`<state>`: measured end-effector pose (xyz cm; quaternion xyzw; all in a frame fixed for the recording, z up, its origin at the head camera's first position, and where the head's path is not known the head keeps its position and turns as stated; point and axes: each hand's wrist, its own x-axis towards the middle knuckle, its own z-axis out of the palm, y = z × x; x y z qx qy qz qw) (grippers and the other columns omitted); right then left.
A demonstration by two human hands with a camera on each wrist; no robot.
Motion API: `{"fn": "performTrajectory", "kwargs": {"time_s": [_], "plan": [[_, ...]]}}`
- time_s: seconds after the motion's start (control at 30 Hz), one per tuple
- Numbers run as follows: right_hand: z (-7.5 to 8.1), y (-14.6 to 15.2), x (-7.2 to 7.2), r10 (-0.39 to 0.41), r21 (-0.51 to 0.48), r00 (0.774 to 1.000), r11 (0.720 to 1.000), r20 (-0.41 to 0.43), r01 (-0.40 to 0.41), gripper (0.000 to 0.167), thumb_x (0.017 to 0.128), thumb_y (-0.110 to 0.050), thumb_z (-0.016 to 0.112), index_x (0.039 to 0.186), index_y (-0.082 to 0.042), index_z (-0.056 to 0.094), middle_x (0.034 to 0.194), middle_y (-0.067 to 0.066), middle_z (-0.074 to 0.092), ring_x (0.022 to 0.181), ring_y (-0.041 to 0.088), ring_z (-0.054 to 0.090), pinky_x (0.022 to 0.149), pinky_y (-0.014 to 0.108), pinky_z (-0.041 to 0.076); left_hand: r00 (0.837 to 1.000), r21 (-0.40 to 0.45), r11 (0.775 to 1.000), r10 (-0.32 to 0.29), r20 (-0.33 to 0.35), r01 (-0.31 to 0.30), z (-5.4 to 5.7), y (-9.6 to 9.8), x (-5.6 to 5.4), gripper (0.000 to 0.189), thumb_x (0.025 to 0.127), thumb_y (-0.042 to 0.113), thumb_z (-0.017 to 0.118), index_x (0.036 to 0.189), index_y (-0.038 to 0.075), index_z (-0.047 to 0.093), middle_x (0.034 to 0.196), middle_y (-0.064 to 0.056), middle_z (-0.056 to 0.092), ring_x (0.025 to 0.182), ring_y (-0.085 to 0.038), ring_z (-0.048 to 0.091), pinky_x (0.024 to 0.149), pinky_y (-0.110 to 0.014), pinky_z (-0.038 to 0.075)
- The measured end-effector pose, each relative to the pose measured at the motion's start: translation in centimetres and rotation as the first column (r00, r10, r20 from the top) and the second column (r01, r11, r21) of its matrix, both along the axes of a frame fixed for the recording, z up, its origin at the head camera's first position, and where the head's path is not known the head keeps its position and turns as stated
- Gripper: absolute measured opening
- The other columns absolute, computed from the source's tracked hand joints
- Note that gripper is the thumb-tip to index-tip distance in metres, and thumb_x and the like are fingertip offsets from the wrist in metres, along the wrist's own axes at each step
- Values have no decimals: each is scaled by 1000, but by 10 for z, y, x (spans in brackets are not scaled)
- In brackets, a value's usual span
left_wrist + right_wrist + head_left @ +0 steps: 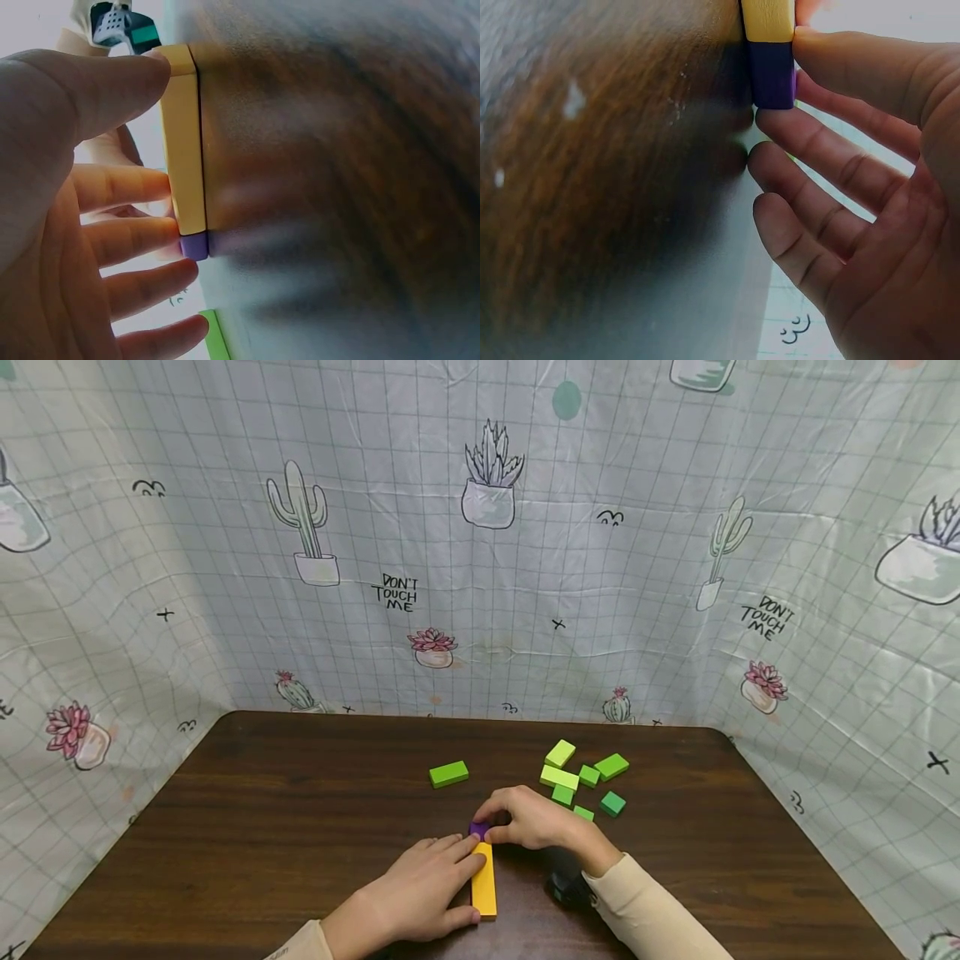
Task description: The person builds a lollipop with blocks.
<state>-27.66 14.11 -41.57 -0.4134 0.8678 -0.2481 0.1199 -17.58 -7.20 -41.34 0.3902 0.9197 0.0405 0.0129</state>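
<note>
A long yellow block (484, 889) lies on the table, pointing away from me. Against its far end sits a small purple block (478, 831); the two meet end to end in the left wrist view. My left hand (423, 885) holds the yellow block, thumb at its near end and fingertips over its far part, one reaching the purple block. From the right, my right hand (528, 820) pinches the purple block between thumb and index finger. In the right wrist view its thumb (855, 67) lies at the seam, and the other fingers spread loosely past the purple block (772, 86).
Beyond my hands a green block (448, 774) lies alone. Several light and mid-green blocks, among them a yellow-green one (559, 777), cluster behind my right hand, with a darker green block (612, 803) at their right. A patterned cloth (480, 560) hangs behind the table (300, 793).
</note>
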Motion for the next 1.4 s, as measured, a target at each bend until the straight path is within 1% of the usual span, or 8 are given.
{"fn": "performTrajectory", "kwargs": {"time_s": [0.3, 0.47, 0.7, 0.83, 0.93, 1.07, 1.27, 1.4], "plan": [[1, -4, 0, 13, 8, 1000, 1000, -1, -13, 23, 90, -22, 68, 113, -18, 70, 104, -11, 63, 90, 5, 56, 78, 23, 48, 1000, -2, 1000, 6, 4, -6, 1, -3, 2, 63, 89, 56, 56, 136, 14, 51, 147, -7, 42, 131, -27, 42, 103, -47, 38], [2, -4, 0, 1, 10, 1000, 1000, -12, -1, 23, 90, -20, 68, 113, -18, 70, 104, -10, 63, 90, 5, 56, 79, 24, 49, 1000, 7, 1000, 1, -1, -1, 0, -3, 0, 65, 89, 56, 56, 139, 14, 50, 147, -7, 42, 131, -28, 43, 103, -48, 37], [1, -2, 0, -9, 7, 1000, 1000, 12, 9, 23, 90, -20, 68, 113, -18, 70, 105, -10, 63, 89, 5, 56, 78, 23, 49, 1000, -2, 1000, 3, 22, -3, 1, -2, 0, 66, 90, 57, 55, 140, 15, 49, 148, -6, 41, 132, -27, 41, 103, -48, 36], [4, 1, 0, -20, 17, 1000, 1000, 9, 20, 25, 89, -20, 70, 113, -16, 69, 103, -8, 63, 88, 7, 57, 78, 25, 49, 1000, 1, 1000, 6, 28, -6, 2, -1, 0, 65, 89, 57, 55, 139, 15, 50, 147, -6, 41, 132, -27, 42, 104, -47, 36], [8, 8, -2, -54, 25, 998, 998, -12, 55, 28, 88, -22, 70, 114, -13, 68, 103, -5, 64, 90, 10, 58, 79, 29, 50, 1000, 5, 1000, 3, 31, -4, 1, -1, 0, 65, 89, 57, 56, 139, 15, 50, 147, -7, 42, 131, -27, 42, 104, -48, 36], [15, 22, -5, -129, 9, 991, 992, -37, 129, 33, 88, -24, 70, 117, -11, 66, 106, -1, 65, 95, 14, 60, 80, 34, 50, 1000, 8, 1000, 1, 30, -1, 0, 0, 0, 65, 89, 56, 56, 139, 15, 50, 148, -8, 41, 131, -27, 43, 103, -48, 36], [23, 45, -14, -224, -24, 973, 974, -55, 223, 37, 87, -22, 72, 119, -6, 64, 107, 4, 65, 96, 17, 60, 80, 37, 50, 999, 6, 1000, 9, 37, -9, 1, 0, 1, 65, 90, 56, 56, 140, 15, 49, 149, -7, 39, 131, -27, 42, 104, -48, 36], [25, 60, -18, -274, -13, 958, 962, -83, 274, 38, 86, -20, 73, 120, -4, 64, 108, 7, 65, 97, 22, 59, 81, 38, 49, 999, 2, 1000, 14, 42, -14, 1, 0, 2, 65, 90, 57, 55, 140, 16, 49, 149, -7, 38, 131, -26, 42, 104, -47, 36]]}}
